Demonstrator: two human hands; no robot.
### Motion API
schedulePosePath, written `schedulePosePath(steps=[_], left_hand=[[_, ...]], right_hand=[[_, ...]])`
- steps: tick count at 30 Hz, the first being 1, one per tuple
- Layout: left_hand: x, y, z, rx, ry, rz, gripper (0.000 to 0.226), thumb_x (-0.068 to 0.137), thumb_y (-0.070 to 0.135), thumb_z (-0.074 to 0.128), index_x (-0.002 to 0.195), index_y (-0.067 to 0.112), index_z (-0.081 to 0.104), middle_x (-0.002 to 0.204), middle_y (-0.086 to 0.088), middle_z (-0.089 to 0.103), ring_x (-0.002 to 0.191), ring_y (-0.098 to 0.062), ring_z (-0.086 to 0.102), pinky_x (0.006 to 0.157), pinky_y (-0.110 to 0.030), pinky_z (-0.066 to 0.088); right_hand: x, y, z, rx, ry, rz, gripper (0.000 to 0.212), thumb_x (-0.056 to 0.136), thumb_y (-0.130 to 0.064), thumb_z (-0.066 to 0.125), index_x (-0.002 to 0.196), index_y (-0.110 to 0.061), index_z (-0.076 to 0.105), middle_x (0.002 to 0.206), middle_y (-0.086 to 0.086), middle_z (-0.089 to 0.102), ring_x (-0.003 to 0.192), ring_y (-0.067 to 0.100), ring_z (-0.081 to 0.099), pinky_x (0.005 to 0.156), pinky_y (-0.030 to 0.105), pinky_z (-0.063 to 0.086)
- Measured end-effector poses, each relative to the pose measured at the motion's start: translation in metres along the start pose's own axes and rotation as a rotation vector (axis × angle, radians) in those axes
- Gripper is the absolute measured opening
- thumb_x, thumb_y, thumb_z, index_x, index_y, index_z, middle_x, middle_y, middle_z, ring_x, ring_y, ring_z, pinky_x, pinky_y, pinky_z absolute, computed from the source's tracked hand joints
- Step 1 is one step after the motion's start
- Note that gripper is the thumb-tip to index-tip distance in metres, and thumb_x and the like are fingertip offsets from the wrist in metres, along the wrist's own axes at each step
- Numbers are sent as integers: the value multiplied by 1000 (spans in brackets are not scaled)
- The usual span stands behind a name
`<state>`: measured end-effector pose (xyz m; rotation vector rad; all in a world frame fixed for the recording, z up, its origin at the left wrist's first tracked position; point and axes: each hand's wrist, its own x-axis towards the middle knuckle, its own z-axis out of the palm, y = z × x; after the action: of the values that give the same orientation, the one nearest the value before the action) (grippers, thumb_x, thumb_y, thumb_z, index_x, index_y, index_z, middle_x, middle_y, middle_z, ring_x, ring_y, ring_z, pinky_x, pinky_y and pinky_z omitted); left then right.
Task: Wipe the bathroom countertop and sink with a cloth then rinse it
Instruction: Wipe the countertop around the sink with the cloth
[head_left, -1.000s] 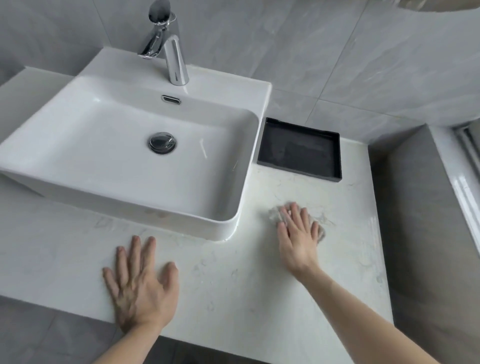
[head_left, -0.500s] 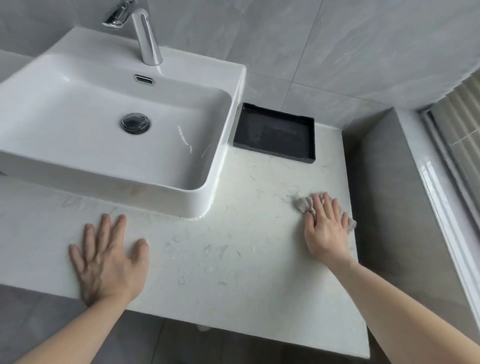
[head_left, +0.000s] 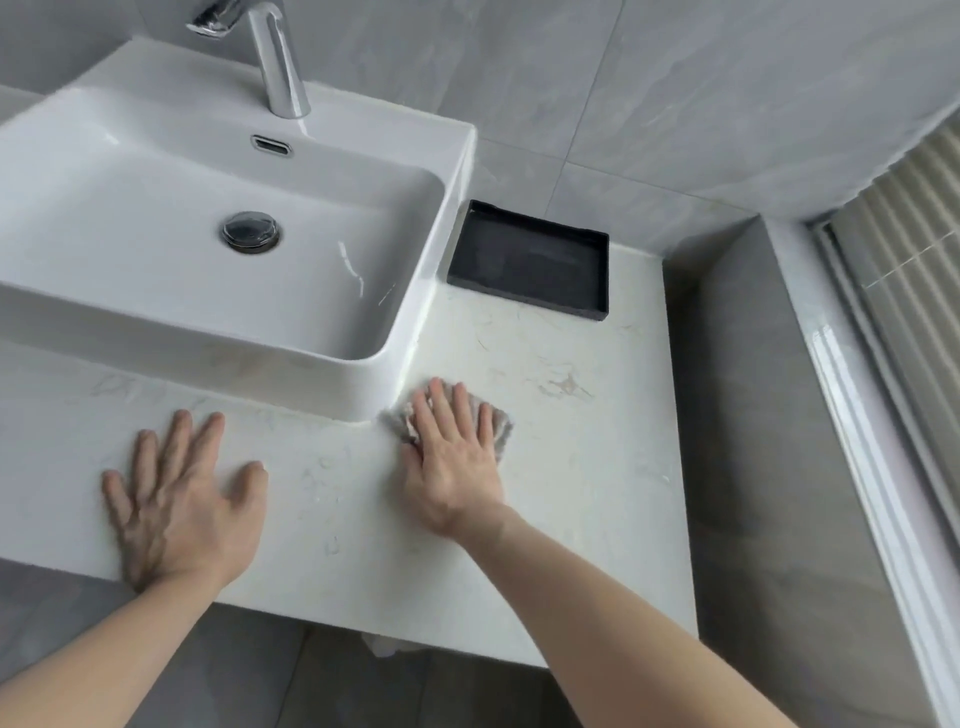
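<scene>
We note one cloth (head_left: 496, 423), grey and crumpled, lying flat on the counter (head_left: 571, 467) just beside the front right corner of the sink (head_left: 208, 291). Its left edge comes very near the sink's outer wall; we cannot tell whether the two touch.

One right hand (head_left: 452, 467) lies palm down on the cloth. The fingers (head_left: 460, 410) are straight and slightly spread, pressing the cloth against the counter; no finger curls round it. Cloth shows beyond the fingertips and along both sides of the fingers.

One left hand (head_left: 179, 499) lies palm down on bare counter near the front edge, in front of the sink, well apart from the cloth. Its fingers are spread wide and flat, thumb out to the right, holding nothing.

We count one sink: white, rectangular, sitting on top of the counter toward the left. Inside it, one round metal drain plug (head_left: 251, 232) in the basin floor and one overflow slot (head_left: 271, 145) in the rear wall. One chrome faucet (head_left: 275, 62) stands on the sink's rear ledge.

One black rectangular tray (head_left: 530, 260), shallow, sits at the counter's back edge, just to the right of the sink.

The counter is pale stone with faint veining. Grey tiled wall (head_left: 649, 78) runs behind it.
</scene>
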<state>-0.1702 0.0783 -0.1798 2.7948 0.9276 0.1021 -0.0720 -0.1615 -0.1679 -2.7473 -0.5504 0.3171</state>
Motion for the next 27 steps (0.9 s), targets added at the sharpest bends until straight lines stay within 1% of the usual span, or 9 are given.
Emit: schedulePosePath(steps=[2, 4, 8, 12, 15, 17, 20, 24, 27], left_hand=[[1, -1, 1, -8, 7, 12, 72, 88, 60, 33, 155, 33, 33, 168, 5, 21, 156, -24, 12, 124, -54, 7], [3, -3, -1, -16, 7, 15, 70, 89, 59, 35, 154, 33, 33, 168, 5, 22, 155, -25, 13, 124, -56, 9], [3, -3, 2, -5, 26, 12, 70, 89, 59, 35, 154, 33, 33, 168, 4, 22, 155, -25, 13, 124, -55, 8], [12, -13, 17, -71, 11, 20, 73, 86, 63, 34, 153, 35, 28, 168, 8, 18, 153, -28, 11, 121, -62, 21], [11, -15, 16, -51, -13, 1, 72, 87, 61, 35, 153, 34, 26, 168, 9, 16, 153, -27, 10, 119, -63, 25], [5, -10, 9, -28, 1, 8, 71, 88, 59, 35, 154, 34, 28, 168, 6, 19, 154, -26, 11, 121, -61, 20], [2, -5, 0, 1, 21, 17, 70, 89, 57, 36, 155, 32, 33, 168, 4, 22, 155, -25, 13, 124, -55, 9], [2, -6, 1, 15, 11, 15, 72, 88, 58, 33, 156, 32, 32, 169, 5, 20, 156, -24, 11, 125, -53, 4], [3, -4, 0, 11, 13, 6, 73, 88, 59, 32, 156, 33, 31, 169, 8, 17, 157, -22, 10, 126, -52, 4]], right_hand=[[-6, 6, -2, -12, -8, -55, 63, 107, -42, 33, 165, -24, 15, 174, -3, -1, 160, 27, -11, 126, 53, -13], [-11, 30, -10, -27, 12, -39, 62, 107, -45, 31, 165, -31, 14, 174, -7, -1, 160, 25, -11, 126, 53, -14], [-28, 106, -39, -46, 55, 206, 63, 105, -50, 28, 164, -38, 10, 174, -11, -3, 160, 24, -11, 126, 53, -10], [-43, 169, -72, -69, 56, 447, 63, 106, -46, 25, 165, -34, 6, 174, -4, -5, 160, 26, -10, 128, 53, -2], [-27, 165, -70, -48, 11, 556, 66, 106, -46, 23, 166, -27, 1, 174, -1, -10, 159, 28, -14, 127, 54, -5], [-11, 139, -58, -36, 28, 584, 69, 105, -47, 23, 166, -25, -2, 173, -1, -14, 159, 29, -17, 126, 56, -8], [9, 81, -34, 2, 58, 501, 71, 104, -48, 23, 166, -23, -1, 173, -1, -15, 158, 30, -18, 125, 59, -13], [19, 4, -5, 28, 36, 232, 71, 104, -47, 28, 166, -22, 5, 174, -1, -10, 159, 30, -18, 125, 58, -14], [7, -6, 4, 37, 21, 65, 67, 104, -45, 33, 165, -24, 14, 174, -1, -1, 160, 28, -10, 126, 57, -8]])
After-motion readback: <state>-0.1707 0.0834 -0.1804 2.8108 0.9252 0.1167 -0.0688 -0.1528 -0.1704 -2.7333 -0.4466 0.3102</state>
